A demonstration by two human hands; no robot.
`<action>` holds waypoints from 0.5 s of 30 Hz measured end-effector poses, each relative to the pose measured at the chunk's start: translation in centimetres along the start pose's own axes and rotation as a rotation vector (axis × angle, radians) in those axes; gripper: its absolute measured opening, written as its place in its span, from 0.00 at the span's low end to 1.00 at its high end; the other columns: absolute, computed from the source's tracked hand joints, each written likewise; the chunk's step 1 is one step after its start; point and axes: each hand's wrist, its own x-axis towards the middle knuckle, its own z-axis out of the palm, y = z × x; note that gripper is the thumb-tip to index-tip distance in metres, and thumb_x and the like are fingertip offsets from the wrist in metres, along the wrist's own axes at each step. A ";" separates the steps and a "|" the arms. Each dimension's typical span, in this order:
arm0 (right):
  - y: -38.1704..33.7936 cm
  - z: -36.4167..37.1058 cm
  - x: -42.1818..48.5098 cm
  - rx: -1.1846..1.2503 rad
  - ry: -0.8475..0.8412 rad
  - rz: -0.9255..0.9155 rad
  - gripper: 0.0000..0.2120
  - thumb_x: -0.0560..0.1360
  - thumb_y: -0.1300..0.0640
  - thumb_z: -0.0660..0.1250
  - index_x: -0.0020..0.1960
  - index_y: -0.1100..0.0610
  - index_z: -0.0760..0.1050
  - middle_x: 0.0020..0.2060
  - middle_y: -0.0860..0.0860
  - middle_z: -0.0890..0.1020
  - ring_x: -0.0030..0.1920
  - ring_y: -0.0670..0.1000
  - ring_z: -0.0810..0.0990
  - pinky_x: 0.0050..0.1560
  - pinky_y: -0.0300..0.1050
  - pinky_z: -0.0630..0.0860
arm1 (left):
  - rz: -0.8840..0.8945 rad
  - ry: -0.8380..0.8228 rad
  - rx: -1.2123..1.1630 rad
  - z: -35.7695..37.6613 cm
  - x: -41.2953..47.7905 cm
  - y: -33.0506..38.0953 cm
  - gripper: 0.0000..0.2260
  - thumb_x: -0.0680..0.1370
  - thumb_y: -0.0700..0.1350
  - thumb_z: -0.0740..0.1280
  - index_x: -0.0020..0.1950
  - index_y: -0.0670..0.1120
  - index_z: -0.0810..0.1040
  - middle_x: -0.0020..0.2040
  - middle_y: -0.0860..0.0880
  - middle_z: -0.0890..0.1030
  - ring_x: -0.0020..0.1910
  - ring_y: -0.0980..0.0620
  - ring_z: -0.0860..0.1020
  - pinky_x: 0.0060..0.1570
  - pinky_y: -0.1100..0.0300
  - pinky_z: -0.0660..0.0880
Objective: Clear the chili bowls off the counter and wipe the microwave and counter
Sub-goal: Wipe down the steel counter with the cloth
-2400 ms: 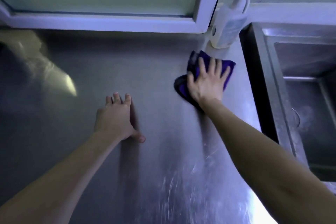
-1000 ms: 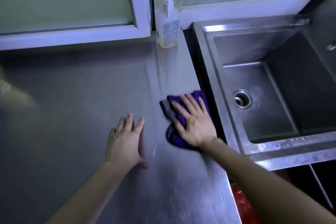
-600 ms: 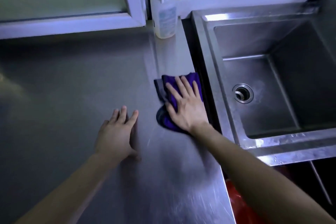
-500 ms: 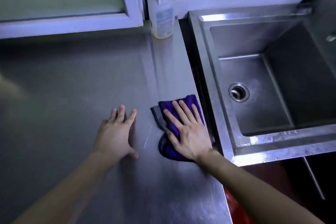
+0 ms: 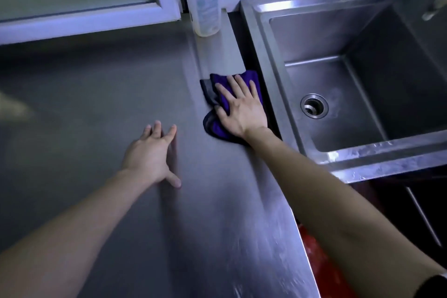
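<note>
Head view: pressing the purple cloth (image 5: pixel 214 126) flat under the right hand (image 5: pixel 242 106), fingers (image 5: pixel 240 86) straight, at the right border of the surface (image 5: pixel 96 104), just beside the sink (image 5: pixel 263 51). Resting the left hand (image 5: pixel 150 152) released and spread on bare steel, holding nothing, left of the cloth (farther from it). Probably to wipe leftward next.

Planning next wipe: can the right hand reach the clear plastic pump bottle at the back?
Probably yes: the right hand lies flat on the purple cloth, and only bare stainless steel counter separates it from the clear plastic pump bottle.
</note>
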 end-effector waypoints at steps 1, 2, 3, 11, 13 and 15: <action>-0.4 0.0 -3.8 0.010 -0.005 -0.008 0.33 0.82 0.36 0.54 0.85 0.45 0.62 0.86 0.53 0.59 0.87 0.55 0.52 0.85 0.62 0.47 | -0.010 0.004 -0.009 0.0 -0.1 0.0 0.77 0.51 0.70 0.86 0.88 0.58 0.42 0.89 0.45 0.44 0.88 0.42 0.47 0.82 0.43 0.62; -0.8 -0.1 -8.2 0.021 -0.012 -0.011 0.33 0.83 0.36 0.54 0.85 0.45 0.62 0.86 0.53 0.58 0.87 0.55 0.52 0.85 0.63 0.48 | -0.022 0.014 -0.023 0.0 -0.3 0.1 0.76 0.51 0.69 0.86 0.88 0.58 0.44 0.89 0.45 0.46 0.88 0.42 0.49 0.81 0.42 0.64; -1.4 -0.4 -12.8 0.033 -0.019 -0.014 0.33 0.83 0.36 0.55 0.85 0.45 0.61 0.86 0.53 0.57 0.87 0.55 0.51 0.84 0.63 0.49 | -0.032 0.036 -0.031 0.2 -0.5 0.1 0.74 0.52 0.68 0.87 0.88 0.58 0.47 0.89 0.45 0.49 0.88 0.42 0.51 0.80 0.42 0.65; -4.0 -1.7 -37.9 0.021 -0.122 -0.015 0.35 0.82 0.37 0.62 0.86 0.44 0.59 0.87 0.51 0.54 0.87 0.54 0.48 0.84 0.65 0.52 | 0.139 0.147 -0.103 6.2 -13.8 3.7 0.61 0.64 0.68 0.83 0.88 0.57 0.53 0.89 0.46 0.50 0.87 0.42 0.52 0.81 0.40 0.60; -3.5 -1.4 -34.5 -0.006 -0.089 -0.021 0.34 0.81 0.37 0.62 0.85 0.44 0.62 0.86 0.52 0.58 0.87 0.55 0.51 0.84 0.65 0.52 | 0.159 0.069 -0.064 8.1 -16.5 3.6 0.68 0.58 0.74 0.81 0.88 0.58 0.46 0.89 0.47 0.44 0.88 0.42 0.46 0.81 0.37 0.57; -2.8 -0.8 -27.6 -0.008 -0.039 0.024 0.33 0.81 0.36 0.61 0.84 0.44 0.65 0.85 0.52 0.63 0.86 0.56 0.55 0.84 0.65 0.51 | 0.171 0.016 0.002 9.6 -17.7 3.2 0.71 0.57 0.75 0.80 0.88 0.59 0.41 0.89 0.47 0.39 0.88 0.42 0.42 0.82 0.36 0.56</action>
